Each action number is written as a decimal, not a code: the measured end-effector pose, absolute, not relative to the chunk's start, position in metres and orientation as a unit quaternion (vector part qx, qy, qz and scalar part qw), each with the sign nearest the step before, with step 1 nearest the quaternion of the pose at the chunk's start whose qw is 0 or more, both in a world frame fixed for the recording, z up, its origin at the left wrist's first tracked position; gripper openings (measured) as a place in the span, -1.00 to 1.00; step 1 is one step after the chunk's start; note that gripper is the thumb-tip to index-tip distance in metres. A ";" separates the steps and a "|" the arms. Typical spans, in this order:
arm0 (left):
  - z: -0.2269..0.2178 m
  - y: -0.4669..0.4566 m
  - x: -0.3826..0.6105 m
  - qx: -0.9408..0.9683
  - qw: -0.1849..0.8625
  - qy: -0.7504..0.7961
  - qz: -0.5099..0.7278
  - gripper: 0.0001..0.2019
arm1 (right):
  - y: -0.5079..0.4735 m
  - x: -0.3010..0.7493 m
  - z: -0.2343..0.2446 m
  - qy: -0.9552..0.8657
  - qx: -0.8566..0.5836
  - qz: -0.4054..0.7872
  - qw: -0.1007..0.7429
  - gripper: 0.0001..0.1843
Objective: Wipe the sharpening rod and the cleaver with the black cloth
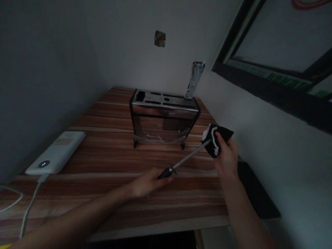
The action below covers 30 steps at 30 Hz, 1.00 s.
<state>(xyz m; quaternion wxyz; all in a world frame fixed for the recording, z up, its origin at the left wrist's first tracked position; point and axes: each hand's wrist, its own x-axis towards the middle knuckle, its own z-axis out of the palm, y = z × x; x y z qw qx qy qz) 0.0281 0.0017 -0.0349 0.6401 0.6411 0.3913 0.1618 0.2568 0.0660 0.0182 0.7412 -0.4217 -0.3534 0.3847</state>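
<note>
My left hand (147, 181) is closed round the black handle of a honing steel (188, 157), whose grey rod slants up to the right. In my right hand (227, 155) is a folded black cloth (219, 135) with white edging, pinched round the rod's far end. The rod's tip is hidden in the cloth. Behind them stands a knife block (166, 103) with a slotted metal top and clear sides. A single wrapped handle (195, 79) sticks up from its right end; what it belongs to is hidden in the block.
A white power bank (57, 152) lies on the left of the wood-grain table (103, 155), a white cable (32, 204) plugged into it. At the right, a flat black object (256, 190) lies along the wall. A dark-framed window or panel (259, 86) is above it.
</note>
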 end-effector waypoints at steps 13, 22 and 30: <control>-0.030 0.001 0.028 0.651 0.634 0.391 0.143 -0.66 | 0.069 0.259 0.016 -0.327 -0.407 0.385 0.761 -0.75; -0.034 0.002 0.028 0.635 0.635 0.409 0.161 -0.61 | 0.050 0.226 -0.004 -0.398 -0.451 0.469 0.646 -0.75; -0.033 0.002 0.029 0.612 0.656 0.404 0.178 -0.55 | 0.037 0.211 -0.016 -0.510 -0.467 0.482 0.538 -0.74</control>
